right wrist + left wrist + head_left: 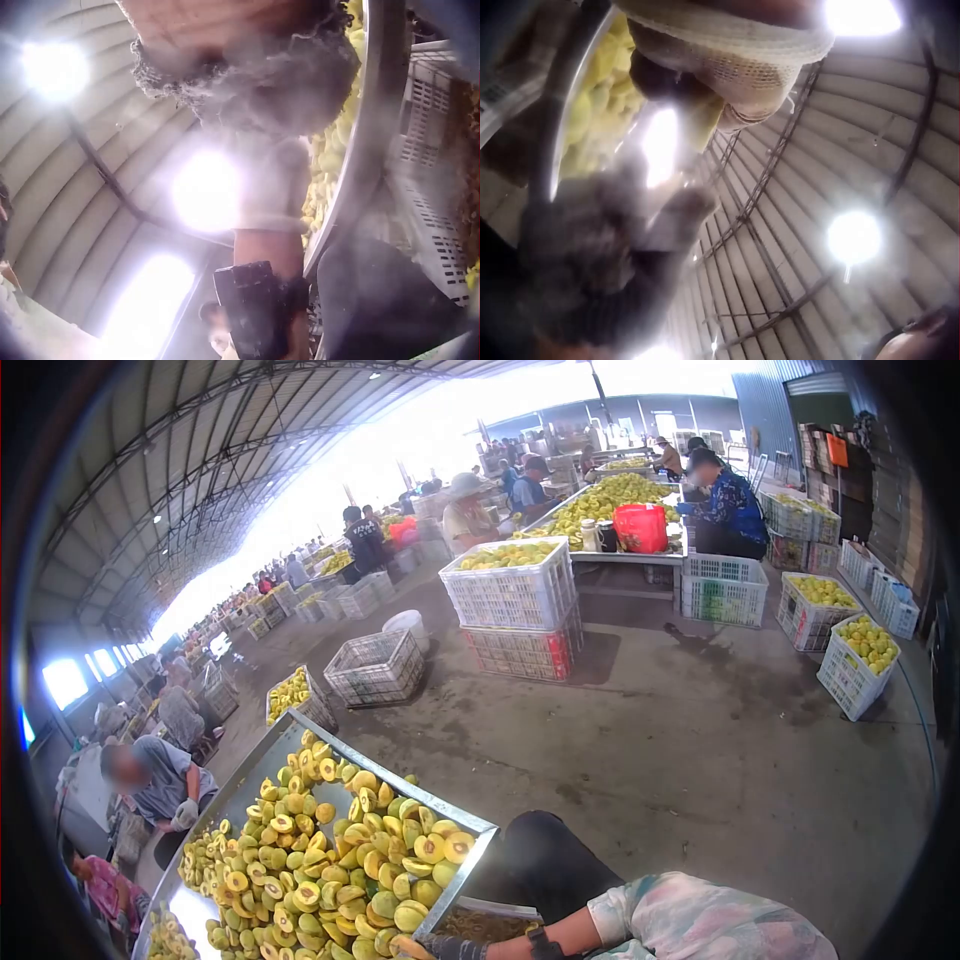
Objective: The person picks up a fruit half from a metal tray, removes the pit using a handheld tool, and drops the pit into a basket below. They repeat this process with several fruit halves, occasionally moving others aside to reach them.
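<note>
Halved yellow-green fruits (340,850) are heaped on a metal-rimmed table (425,796). My left hand (735,75), in a cream knitted glove, has curled fingers round a yellow-green fruit piece (706,120) in the left wrist view. Facing it is my right hand (600,240) in a dark grey glove, blurred. In the head view the right hand (452,947) is at the table's near corner, beside a fruit half (410,947); its grip is unclear. The right wrist view shows the grey glove (277,90) close to the pale glove (270,176), fingertips hidden.
A white crate (510,595) of fruit is stacked on a red one (520,652). An empty-looking crate (375,668) stands beyond my table. People sit at other fruit tables, one in blue (730,500) at the back right. Concrete floor (640,780) lies to the right.
</note>
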`<control>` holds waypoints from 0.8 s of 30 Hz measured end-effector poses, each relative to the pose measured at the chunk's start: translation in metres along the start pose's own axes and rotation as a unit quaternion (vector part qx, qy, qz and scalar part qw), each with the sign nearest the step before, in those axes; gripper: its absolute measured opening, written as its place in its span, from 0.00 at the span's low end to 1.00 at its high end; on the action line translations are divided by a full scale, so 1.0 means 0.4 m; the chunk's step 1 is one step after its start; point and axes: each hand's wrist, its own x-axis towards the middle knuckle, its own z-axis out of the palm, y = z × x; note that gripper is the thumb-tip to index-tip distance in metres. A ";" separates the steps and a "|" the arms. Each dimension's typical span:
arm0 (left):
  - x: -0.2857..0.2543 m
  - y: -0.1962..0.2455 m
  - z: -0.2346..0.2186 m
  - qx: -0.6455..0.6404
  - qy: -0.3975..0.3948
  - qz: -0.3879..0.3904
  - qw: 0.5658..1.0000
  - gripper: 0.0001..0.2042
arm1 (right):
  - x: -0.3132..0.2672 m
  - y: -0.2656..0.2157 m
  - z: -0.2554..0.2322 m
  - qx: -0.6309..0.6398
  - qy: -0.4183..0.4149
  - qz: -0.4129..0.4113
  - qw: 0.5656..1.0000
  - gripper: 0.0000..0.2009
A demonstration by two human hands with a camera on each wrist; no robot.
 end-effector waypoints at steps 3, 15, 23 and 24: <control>-0.035 0.123 0.021 -0.117 -0.091 -0.120 0.982 0.21 | 0.020 0.030 0.003 -0.031 -0.014 -0.007 0.999 0.29; -0.023 0.136 0.022 0.058 -0.052 0.054 0.995 0.21 | -0.058 -0.038 -0.026 0.202 -0.068 0.187 0.959 0.23; -0.008 0.104 0.050 -0.164 -0.013 -0.042 0.986 0.15 | -0.098 -0.100 -0.024 0.270 -0.085 0.302 0.910 0.16; -0.011 0.102 0.058 -0.137 -0.012 -0.009 0.990 0.15 | -0.098 -0.101 -0.023 0.277 -0.095 0.295 0.910 0.15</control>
